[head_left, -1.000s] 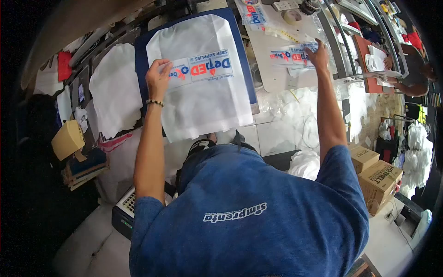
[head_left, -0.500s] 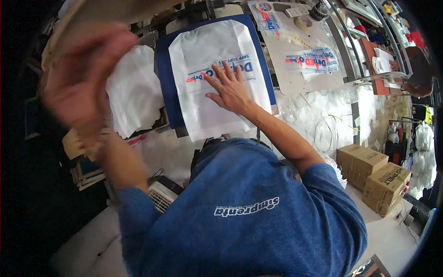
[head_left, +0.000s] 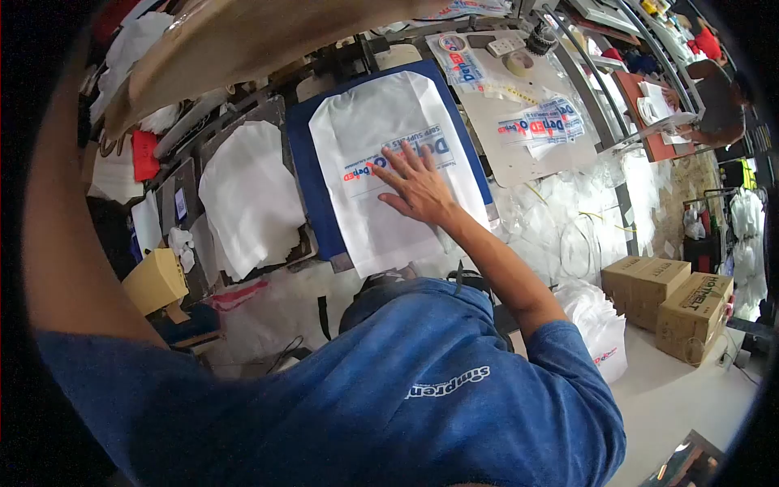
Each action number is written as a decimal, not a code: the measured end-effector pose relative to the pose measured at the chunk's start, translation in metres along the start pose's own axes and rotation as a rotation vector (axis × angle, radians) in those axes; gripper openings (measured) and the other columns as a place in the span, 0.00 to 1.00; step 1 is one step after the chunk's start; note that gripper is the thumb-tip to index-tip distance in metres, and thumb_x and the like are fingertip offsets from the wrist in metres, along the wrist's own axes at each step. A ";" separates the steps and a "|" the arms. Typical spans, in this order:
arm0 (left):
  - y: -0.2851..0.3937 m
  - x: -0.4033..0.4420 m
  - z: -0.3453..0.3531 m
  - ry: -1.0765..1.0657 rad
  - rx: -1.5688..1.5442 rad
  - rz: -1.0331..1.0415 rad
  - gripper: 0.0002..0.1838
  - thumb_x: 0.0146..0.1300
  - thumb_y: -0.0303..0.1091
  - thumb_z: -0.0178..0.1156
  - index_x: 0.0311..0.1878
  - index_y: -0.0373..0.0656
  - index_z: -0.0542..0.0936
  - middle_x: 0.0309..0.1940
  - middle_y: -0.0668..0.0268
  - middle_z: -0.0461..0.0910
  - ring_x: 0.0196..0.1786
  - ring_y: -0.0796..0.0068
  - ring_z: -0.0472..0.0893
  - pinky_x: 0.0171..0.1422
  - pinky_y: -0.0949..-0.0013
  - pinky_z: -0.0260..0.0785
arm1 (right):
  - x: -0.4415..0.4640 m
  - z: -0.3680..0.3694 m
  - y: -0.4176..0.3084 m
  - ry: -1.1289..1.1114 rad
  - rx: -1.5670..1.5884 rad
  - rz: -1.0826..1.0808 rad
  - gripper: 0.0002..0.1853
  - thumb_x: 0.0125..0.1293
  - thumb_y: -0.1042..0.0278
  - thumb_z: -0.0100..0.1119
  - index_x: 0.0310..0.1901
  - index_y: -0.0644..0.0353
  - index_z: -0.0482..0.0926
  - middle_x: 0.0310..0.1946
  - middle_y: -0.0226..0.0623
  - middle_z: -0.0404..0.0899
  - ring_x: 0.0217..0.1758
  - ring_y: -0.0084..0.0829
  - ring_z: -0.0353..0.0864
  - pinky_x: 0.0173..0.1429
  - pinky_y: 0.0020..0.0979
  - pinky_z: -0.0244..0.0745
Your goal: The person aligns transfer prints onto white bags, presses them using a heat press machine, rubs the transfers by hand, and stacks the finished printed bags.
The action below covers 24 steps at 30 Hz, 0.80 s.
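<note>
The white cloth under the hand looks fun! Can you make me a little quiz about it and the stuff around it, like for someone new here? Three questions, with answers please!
1. What colour is the board under the cloth?
A) red
B) blue
C) green

2. True or false: the right hand is spread over the print.

3. Fill in the word: one box at the right says "____".

Key:
1. B
2. True
3. HOTMELT
</note>
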<state>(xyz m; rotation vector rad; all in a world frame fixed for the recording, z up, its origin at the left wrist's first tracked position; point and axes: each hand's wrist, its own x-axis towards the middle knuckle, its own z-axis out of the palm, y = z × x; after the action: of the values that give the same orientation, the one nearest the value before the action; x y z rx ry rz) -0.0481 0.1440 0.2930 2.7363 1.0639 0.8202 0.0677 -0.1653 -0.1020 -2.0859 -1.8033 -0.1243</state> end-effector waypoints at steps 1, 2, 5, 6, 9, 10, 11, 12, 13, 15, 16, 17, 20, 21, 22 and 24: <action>0.001 -0.001 -0.001 -0.002 0.002 0.005 0.14 0.58 0.28 0.74 0.47 0.42 0.85 0.40 0.60 0.86 0.38 0.74 0.84 0.46 0.67 0.78 | -0.001 0.001 -0.001 0.005 -0.003 -0.003 0.32 0.75 0.37 0.46 0.75 0.40 0.68 0.80 0.42 0.57 0.83 0.58 0.50 0.80 0.68 0.43; 0.002 -0.004 -0.006 0.006 0.002 0.013 0.13 0.58 0.28 0.74 0.47 0.42 0.85 0.40 0.60 0.86 0.37 0.74 0.83 0.45 0.67 0.78 | 0.000 0.000 0.000 -0.013 0.000 0.004 0.32 0.75 0.37 0.46 0.75 0.40 0.68 0.80 0.42 0.57 0.83 0.59 0.50 0.80 0.68 0.42; 0.009 -0.014 -0.022 0.031 0.005 0.023 0.13 0.58 0.29 0.74 0.47 0.42 0.85 0.39 0.60 0.86 0.37 0.74 0.83 0.45 0.66 0.78 | -0.001 0.002 0.001 -0.020 0.015 0.005 0.32 0.74 0.36 0.48 0.74 0.41 0.69 0.80 0.41 0.57 0.83 0.58 0.49 0.81 0.68 0.40; 0.013 -0.019 -0.029 0.046 0.003 0.033 0.13 0.58 0.29 0.74 0.47 0.42 0.85 0.39 0.60 0.86 0.37 0.74 0.83 0.45 0.66 0.78 | -0.001 0.004 0.002 -0.011 0.032 0.014 0.33 0.73 0.36 0.49 0.74 0.41 0.70 0.80 0.41 0.56 0.83 0.58 0.48 0.82 0.67 0.37; 0.029 -0.040 -0.056 0.103 0.001 0.057 0.13 0.58 0.29 0.74 0.46 0.42 0.86 0.38 0.60 0.86 0.36 0.73 0.83 0.45 0.66 0.78 | -0.002 -0.001 0.000 0.078 0.086 0.015 0.33 0.72 0.36 0.50 0.73 0.43 0.70 0.80 0.44 0.56 0.83 0.58 0.47 0.82 0.67 0.37; 0.036 -0.050 -0.065 0.124 -0.002 0.063 0.13 0.58 0.29 0.74 0.46 0.42 0.86 0.38 0.60 0.86 0.36 0.73 0.83 0.45 0.66 0.78 | -0.005 -0.009 -0.003 0.128 0.121 0.014 0.34 0.71 0.38 0.55 0.73 0.47 0.70 0.79 0.47 0.58 0.83 0.59 0.49 0.81 0.67 0.39; 0.043 -0.062 -0.075 0.145 -0.004 0.072 0.13 0.58 0.29 0.74 0.46 0.43 0.86 0.37 0.60 0.86 0.36 0.73 0.83 0.45 0.66 0.78 | -0.009 -0.012 -0.006 0.128 0.122 0.015 0.34 0.71 0.38 0.55 0.73 0.47 0.70 0.79 0.47 0.58 0.83 0.59 0.49 0.81 0.67 0.39; 0.050 -0.075 -0.086 0.165 -0.008 0.080 0.13 0.58 0.29 0.74 0.46 0.43 0.86 0.37 0.60 0.86 0.35 0.73 0.83 0.44 0.65 0.78 | -0.017 -0.014 -0.010 0.201 0.183 -0.008 0.33 0.69 0.41 0.58 0.71 0.49 0.72 0.77 0.47 0.61 0.81 0.58 0.53 0.80 0.65 0.43; 0.058 -0.090 -0.097 0.186 -0.017 0.096 0.13 0.58 0.29 0.74 0.45 0.43 0.86 0.37 0.60 0.86 0.35 0.73 0.83 0.44 0.65 0.78 | -0.025 -0.018 -0.014 0.275 0.243 -0.026 0.32 0.68 0.43 0.61 0.69 0.51 0.75 0.75 0.48 0.65 0.79 0.57 0.58 0.80 0.63 0.47; 0.075 -0.126 -0.117 0.232 -0.046 0.126 0.12 0.58 0.30 0.74 0.45 0.43 0.86 0.36 0.60 0.86 0.35 0.73 0.83 0.44 0.65 0.79 | -0.058 -0.029 -0.026 0.158 0.547 -0.067 0.19 0.65 0.54 0.65 0.50 0.59 0.83 0.51 0.49 0.81 0.54 0.52 0.80 0.60 0.51 0.72; 0.082 -0.147 -0.123 0.244 -0.067 0.133 0.12 0.58 0.30 0.75 0.45 0.43 0.86 0.36 0.60 0.86 0.35 0.73 0.83 0.44 0.65 0.79 | -0.077 -0.028 -0.032 -0.024 0.675 -0.070 0.15 0.65 0.56 0.65 0.45 0.60 0.84 0.43 0.48 0.83 0.45 0.51 0.83 0.52 0.48 0.77; 0.083 -0.170 -0.124 0.224 -0.101 0.133 0.12 0.57 0.30 0.75 0.45 0.43 0.86 0.36 0.60 0.86 0.34 0.73 0.83 0.44 0.65 0.79 | -0.101 -0.037 -0.043 -0.033 0.684 -0.149 0.11 0.66 0.60 0.64 0.40 0.60 0.84 0.35 0.47 0.83 0.37 0.52 0.83 0.42 0.47 0.78; 0.162 -0.282 -0.051 -0.025 -0.010 0.427 0.13 0.58 0.33 0.75 0.25 0.41 0.80 0.20 0.68 0.80 0.22 0.76 0.77 0.28 0.67 0.70 | -0.164 -0.038 -0.059 -0.304 0.786 -0.331 0.09 0.64 0.62 0.64 0.35 0.60 0.84 0.32 0.45 0.83 0.38 0.51 0.84 0.43 0.48 0.78; 0.152 -0.298 0.006 -0.109 -0.368 0.657 0.19 0.57 0.37 0.76 0.21 0.42 0.75 0.16 0.65 0.74 0.18 0.73 0.71 0.25 0.62 0.62 | -0.176 -0.050 -0.060 -0.306 0.785 -0.333 0.09 0.64 0.62 0.64 0.35 0.60 0.84 0.32 0.45 0.83 0.38 0.51 0.84 0.43 0.48 0.78; 0.124 -0.335 0.094 -0.232 -0.556 0.323 0.19 0.59 0.35 0.74 0.22 0.40 0.73 0.15 0.61 0.68 0.17 0.67 0.67 0.24 0.59 0.58 | -0.186 -0.073 -0.061 -0.402 0.811 -0.323 0.11 0.64 0.59 0.64 0.33 0.60 0.84 0.32 0.45 0.84 0.38 0.51 0.84 0.43 0.48 0.78; 0.132 -0.383 0.160 -0.155 -0.519 0.317 0.18 0.61 0.34 0.72 0.23 0.40 0.73 0.16 0.61 0.68 0.18 0.67 0.68 0.25 0.61 0.60 | -0.194 -0.092 -0.066 -0.486 0.781 -0.329 0.14 0.64 0.55 0.65 0.31 0.59 0.85 0.32 0.44 0.84 0.36 0.50 0.84 0.42 0.48 0.78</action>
<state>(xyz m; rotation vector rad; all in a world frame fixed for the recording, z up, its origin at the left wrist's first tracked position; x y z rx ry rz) -0.1213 -0.1881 0.0208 2.4833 0.3246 0.7687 -0.0134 -0.3705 -0.0624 -1.3163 -1.9872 0.9199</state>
